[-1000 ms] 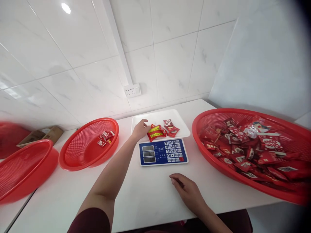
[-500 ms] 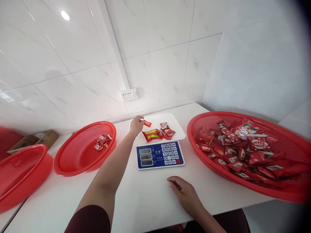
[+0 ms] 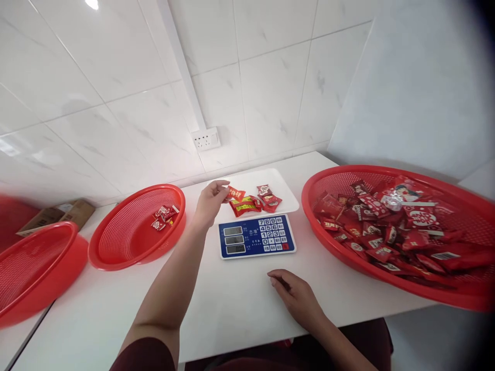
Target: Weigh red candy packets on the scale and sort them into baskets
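Note:
My left hand (image 3: 211,201) reaches over the left side of the white scale tray (image 3: 284,186) and pinches a small red snack packet (image 3: 234,194). Beside it on the tray lie a red and yellow packet (image 3: 245,206) and two small red packets (image 3: 268,199). The blue scale panel (image 3: 257,236) with a keypad faces me. My right hand (image 3: 296,296) rests on the white table (image 3: 232,304) in front of the scale, fingers loosely curled, nothing in it.
A large red basket (image 3: 332,183) full of red snack packets stands at the right. A smaller red basket (image 3: 127,242) with a few packets sits left of the scale, another red basket (image 3: 34,268) at the far left. A wall socket (image 3: 205,139) is behind the scale.
My left hand picked a small red packet from the scale tray, lifted it, and now draws it slightly back toward the left. My right hand stayed on the table.

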Demonstrator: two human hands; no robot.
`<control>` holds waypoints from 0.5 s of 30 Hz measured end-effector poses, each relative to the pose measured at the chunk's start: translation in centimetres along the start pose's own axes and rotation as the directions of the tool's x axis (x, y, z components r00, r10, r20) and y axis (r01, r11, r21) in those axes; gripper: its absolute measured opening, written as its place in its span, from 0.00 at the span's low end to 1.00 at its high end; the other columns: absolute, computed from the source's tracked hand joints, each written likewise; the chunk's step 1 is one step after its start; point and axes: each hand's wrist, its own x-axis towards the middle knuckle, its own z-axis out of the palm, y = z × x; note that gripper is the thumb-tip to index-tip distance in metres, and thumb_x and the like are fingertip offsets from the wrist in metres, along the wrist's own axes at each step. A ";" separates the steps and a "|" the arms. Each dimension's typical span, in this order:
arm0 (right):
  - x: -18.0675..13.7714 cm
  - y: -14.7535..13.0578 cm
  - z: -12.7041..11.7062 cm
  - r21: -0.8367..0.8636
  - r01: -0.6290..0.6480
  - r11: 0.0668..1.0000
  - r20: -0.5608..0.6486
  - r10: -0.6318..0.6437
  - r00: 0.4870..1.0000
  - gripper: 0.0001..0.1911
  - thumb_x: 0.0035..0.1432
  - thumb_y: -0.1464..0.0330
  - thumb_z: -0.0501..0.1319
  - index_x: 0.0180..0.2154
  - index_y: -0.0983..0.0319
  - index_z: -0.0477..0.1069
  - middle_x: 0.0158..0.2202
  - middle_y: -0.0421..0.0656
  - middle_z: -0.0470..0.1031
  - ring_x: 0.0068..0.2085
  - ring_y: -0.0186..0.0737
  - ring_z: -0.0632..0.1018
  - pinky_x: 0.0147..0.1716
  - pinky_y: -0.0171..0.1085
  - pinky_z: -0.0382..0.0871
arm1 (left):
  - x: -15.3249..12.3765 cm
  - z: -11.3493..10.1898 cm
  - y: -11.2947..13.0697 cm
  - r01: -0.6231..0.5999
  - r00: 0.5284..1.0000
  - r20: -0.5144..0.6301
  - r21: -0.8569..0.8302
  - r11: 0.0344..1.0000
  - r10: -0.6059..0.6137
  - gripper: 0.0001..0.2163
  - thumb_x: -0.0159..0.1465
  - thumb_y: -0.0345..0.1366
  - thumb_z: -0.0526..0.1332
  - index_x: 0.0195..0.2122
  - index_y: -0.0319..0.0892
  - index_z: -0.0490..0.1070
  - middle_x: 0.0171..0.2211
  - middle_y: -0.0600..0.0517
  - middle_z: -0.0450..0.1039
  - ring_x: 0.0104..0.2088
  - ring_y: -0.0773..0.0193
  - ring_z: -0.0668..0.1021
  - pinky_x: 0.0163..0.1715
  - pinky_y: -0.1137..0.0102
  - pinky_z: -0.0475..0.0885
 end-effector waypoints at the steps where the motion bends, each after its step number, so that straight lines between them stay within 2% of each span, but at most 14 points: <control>1: 0.0 0.0 0.0 -0.004 0.004 1.000 0.002 -0.004 1.000 0.13 0.58 0.62 0.52 0.38 0.58 0.72 0.39 0.43 0.77 0.40 0.43 0.77 0.39 0.39 0.71 | -1.4 -0.2 0.1 0.001 1.000 0.019 -0.026 1.000 -0.001 0.10 0.58 0.37 0.58 0.40 0.42 0.70 0.26 0.56 0.68 0.28 0.69 0.74 0.32 0.72 0.71; 5: 0.0 0.1 -0.1 -0.009 0.022 1.000 0.012 -0.022 1.000 0.14 0.59 0.60 0.52 0.38 0.57 0.73 0.39 0.44 0.77 0.41 0.43 0.77 0.40 0.39 0.71 | -8.5 0.5 -1.1 0.092 0.985 0.153 -0.083 0.992 -0.079 0.09 0.58 0.36 0.59 0.39 0.42 0.70 0.25 0.55 0.70 0.26 0.68 0.73 0.29 0.72 0.70; 6: 0.0 0.1 -0.1 -0.004 0.024 1.000 0.017 -0.024 1.000 0.15 0.59 0.59 0.52 0.38 0.58 0.73 0.40 0.44 0.77 0.41 0.43 0.76 0.41 0.39 0.71 | -10.3 1.0 -1.9 0.111 0.976 0.196 -0.056 0.992 -0.098 0.09 0.58 0.36 0.58 0.39 0.41 0.70 0.27 0.53 0.72 0.28 0.67 0.74 0.29 0.71 0.70; 9: -0.1 0.3 -0.1 0.037 0.042 0.998 0.078 -0.045 0.996 0.19 0.60 0.57 0.50 0.44 0.59 0.72 0.39 0.46 0.77 0.40 0.43 0.77 0.39 0.39 0.71 | -14.7 2.8 -4.1 0.057 0.951 0.292 0.165 0.985 -0.104 0.08 0.58 0.31 0.57 0.38 0.42 0.72 0.31 0.51 0.74 0.30 0.65 0.74 0.32 0.70 0.70; 11: -0.3 0.4 -0.2 0.072 0.097 0.993 0.167 -0.108 0.980 0.23 0.59 0.56 0.51 0.50 0.61 0.68 0.41 0.47 0.77 0.41 0.44 0.77 0.41 0.40 0.71 | -16.5 3.8 -5.1 0.044 0.937 0.330 0.216 0.975 -0.116 0.09 0.58 0.28 0.56 0.37 0.43 0.72 0.33 0.52 0.75 0.31 0.65 0.75 0.34 0.70 0.70; 13: -0.5 0.4 -0.1 0.074 0.149 0.986 0.246 -0.163 0.956 0.28 0.57 0.56 0.55 0.56 0.61 0.62 0.48 0.48 0.74 0.47 0.46 0.75 0.47 0.42 0.69 | -17.4 4.6 -5.6 0.070 0.929 0.343 0.203 0.977 -0.138 0.09 0.59 0.26 0.54 0.37 0.43 0.72 0.33 0.53 0.75 0.32 0.66 0.75 0.34 0.71 0.70; 15: -0.5 0.2 -0.1 0.048 0.145 0.988 0.275 -0.153 0.949 0.29 0.57 0.57 0.56 0.58 0.59 0.59 0.55 0.48 0.68 0.53 0.46 0.71 0.51 0.42 0.65 | -17.7 5.0 -5.7 0.080 0.927 0.346 0.190 0.978 -0.143 0.09 0.59 0.26 0.54 0.37 0.43 0.71 0.33 0.53 0.75 0.32 0.66 0.75 0.35 0.71 0.71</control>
